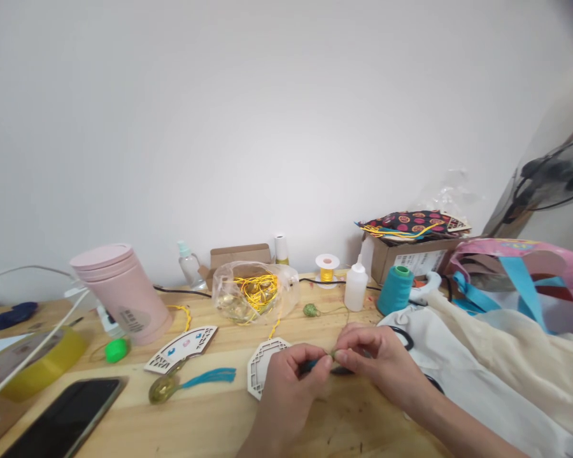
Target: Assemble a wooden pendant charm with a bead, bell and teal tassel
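Note:
My left hand is closed in a pinch, with a bit of blue, likely tassel thread, showing between its fingers. Fingertips of my right hand pinch a thin green thread that spans the small gap between both hands. Partly behind the left hand lies a white octagonal fretwork pendant on a yellow cord. Beyond the hands sits a small ball of green thread. To the left lie a fan-shaped pendant and a brass-coloured disc with a blue tassel.
A pink tumbler, yellow tape roll and phone occupy the left. Behind are a plastic bag of yellow cords, a squeeze bottle and a teal thread cone. Pale cloth covers the right, beside black scissor-like loops.

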The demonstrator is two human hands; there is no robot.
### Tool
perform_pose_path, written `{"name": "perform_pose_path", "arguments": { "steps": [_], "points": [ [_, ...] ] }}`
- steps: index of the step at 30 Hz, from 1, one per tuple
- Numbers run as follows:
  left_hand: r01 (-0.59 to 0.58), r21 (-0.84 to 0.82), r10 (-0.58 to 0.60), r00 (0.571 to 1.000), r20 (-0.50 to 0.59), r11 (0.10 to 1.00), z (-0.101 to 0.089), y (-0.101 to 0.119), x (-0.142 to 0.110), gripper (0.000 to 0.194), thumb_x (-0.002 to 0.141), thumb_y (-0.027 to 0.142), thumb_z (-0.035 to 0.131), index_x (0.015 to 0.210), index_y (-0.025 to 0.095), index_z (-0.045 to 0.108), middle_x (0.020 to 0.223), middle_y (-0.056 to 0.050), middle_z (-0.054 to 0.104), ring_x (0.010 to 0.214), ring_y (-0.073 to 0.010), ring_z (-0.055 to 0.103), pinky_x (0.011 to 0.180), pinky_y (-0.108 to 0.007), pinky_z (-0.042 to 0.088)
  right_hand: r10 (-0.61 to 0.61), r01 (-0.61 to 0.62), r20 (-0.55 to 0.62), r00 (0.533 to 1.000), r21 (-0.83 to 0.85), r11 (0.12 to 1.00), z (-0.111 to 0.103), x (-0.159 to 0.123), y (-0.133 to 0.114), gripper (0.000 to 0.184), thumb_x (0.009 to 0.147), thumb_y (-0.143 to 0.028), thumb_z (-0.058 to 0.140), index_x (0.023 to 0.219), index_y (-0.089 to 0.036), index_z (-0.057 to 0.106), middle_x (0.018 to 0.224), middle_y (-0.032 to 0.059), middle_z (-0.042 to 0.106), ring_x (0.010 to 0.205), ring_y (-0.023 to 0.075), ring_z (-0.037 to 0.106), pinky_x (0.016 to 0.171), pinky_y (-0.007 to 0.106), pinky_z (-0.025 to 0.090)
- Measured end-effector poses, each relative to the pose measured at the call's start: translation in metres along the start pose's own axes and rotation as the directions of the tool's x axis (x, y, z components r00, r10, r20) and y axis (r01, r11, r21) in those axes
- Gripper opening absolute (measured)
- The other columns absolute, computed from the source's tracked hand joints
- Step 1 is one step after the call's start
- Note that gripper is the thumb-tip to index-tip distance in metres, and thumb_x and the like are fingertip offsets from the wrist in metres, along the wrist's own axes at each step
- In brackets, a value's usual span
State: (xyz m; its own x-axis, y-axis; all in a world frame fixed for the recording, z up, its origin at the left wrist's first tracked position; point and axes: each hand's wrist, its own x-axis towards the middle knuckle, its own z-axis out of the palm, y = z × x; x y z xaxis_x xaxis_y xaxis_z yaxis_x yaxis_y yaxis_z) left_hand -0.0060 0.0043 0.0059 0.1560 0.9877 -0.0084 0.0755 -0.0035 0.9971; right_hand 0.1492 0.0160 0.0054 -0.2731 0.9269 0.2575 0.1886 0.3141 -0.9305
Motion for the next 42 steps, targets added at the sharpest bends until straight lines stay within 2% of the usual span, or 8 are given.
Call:
{"name": "perform_pose_path", "arguments": {
  "steps": [8,15,21,24,26,31,37,42],
  "points": [
    [-0.004,0.037,0.004,1.000,0.002,0.999,0.003,0.006,-0.003,0.015,0.066,0.024,0.058,0.069,0.014,0.068,0.064,-0.004,0.064,0.060,-0.0154,0.052,0.054,-0.022,0.041,0.024,-0.026,0.025,0.999,0.079,0.997,-0.002,0.001,-0.001,0.019,0.070,-0.032,0.060,0.063,-0.015,0.063,0.061,-0.0001,0.054,0.057,0.0114,0.048,0.052,0.022,0.037],
    [-0.045,0.074,0.049,0.997,-0.051,0.996,0.000,0.002,0.000,0.016,0.066,0.026,0.058,0.059,0.014,0.066,0.053,0.000,0.056,0.053,-0.0120,0.045,0.048,-0.020,0.035,0.004,-0.002,0.031,1.000,-0.038,0.999,0.000,0.000,-0.001,0.022,0.073,-0.033,0.057,0.064,-0.015,0.063,0.062,0.0006,0.056,0.058,0.0117,0.049,0.053,0.022,0.038],
    [0.129,-0.253,-0.143,0.989,-0.040,0.959,-0.003,0.005,0.001,0.023,0.063,0.035,0.062,0.060,0.012,0.062,0.038,0.010,0.028,0.038,-0.0042,0.019,0.038,-0.018,0.014,-0.086,0.052,-0.078,0.993,-0.364,0.930,-0.020,0.005,-0.010,0.020,0.078,-0.032,0.049,0.071,-0.016,0.061,0.066,0.0016,0.057,0.062,0.0139,0.051,0.057,0.024,0.040],
    [0.189,-0.428,-0.199,0.980,0.022,0.884,-0.004,0.006,0.002,0.023,0.060,0.033,0.066,0.064,0.011,0.062,0.041,0.011,0.025,0.040,-0.0035,0.013,0.037,-0.017,0.009,-0.092,0.174,0.165,0.982,-0.607,0.776,-0.043,0.002,-0.016,0.005,0.069,-0.022,0.057,0.067,-0.018,0.060,0.069,0.0022,0.059,0.069,0.0165,0.052,0.063,0.027,0.041],
    [0.210,-0.485,-0.212,0.976,0.051,0.849,-0.005,0.005,0.002,0.022,0.060,0.031,0.067,0.064,0.011,0.062,0.041,0.011,0.024,0.041,-0.0033,0.011,0.036,-0.017,0.008,-0.028,0.195,0.245,0.969,-0.692,0.695,-0.054,-0.005,-0.018,0.014,0.061,-0.013,0.059,0.074,-0.020,0.060,0.077,0.0027,0.059,0.076,0.0184,0.053,0.066,0.027,0.041],
    [0.229,-0.562,-0.220,0.972,0.086,0.795,-0.009,0.003,0.003,0.020,0.067,0.029,0.063,0.068,0.010,0.061,0.043,0.011,0.026,0.041,-0.0028,0.013,0.035,-0.014,0.008,0.137,0.122,0.262,0.955,-0.770,0.626,-0.052,-0.020,-0.015,0.025,0.060,-0.007,0.050,0.081,-0.019,0.056,0.081,0.0053,0.057,0.076,0.0188,0.053,0.066,0.028,0.042],
    [0.271,-0.656,-0.259,0.959,0.119,0.704,-0.009,0.003,0.003,0.020,0.065,0.028,0.066,0.069,0.009,0.061,0.044,0.010,0.028,0.040,-0.0013,0.015,0.034,-0.012,0.008,0.140,0.108,0.209,0.968,-0.848,0.519,-0.042,-0.015,-0.007,0.042,0.047,-0.002,0.046,0.086,-0.016,0.054,0.087,0.0097,0.055,0.081,0.0230,0.050,0.070,0.032,0.040],
    [0.299,-0.719,-0.281,0.948,0.149,0.628,-0.011,0.002,0.004,0.021,0.061,0.027,0.068,0.067,0.009,0.060,0.043,0.010,0.029,0.038,-0.0006,0.017,0.032,-0.011,0.008,0.091,0.128,0.223,0.971,-0.796,0.591,-0.047,-0.014,-0.011,0.036,0.047,-0.004,0.048,0.081,-0.018,0.049,0.077,0.0047,0.054,0.071,0.0195,0.050,0.063,0.029,0.039]
  ]
}}
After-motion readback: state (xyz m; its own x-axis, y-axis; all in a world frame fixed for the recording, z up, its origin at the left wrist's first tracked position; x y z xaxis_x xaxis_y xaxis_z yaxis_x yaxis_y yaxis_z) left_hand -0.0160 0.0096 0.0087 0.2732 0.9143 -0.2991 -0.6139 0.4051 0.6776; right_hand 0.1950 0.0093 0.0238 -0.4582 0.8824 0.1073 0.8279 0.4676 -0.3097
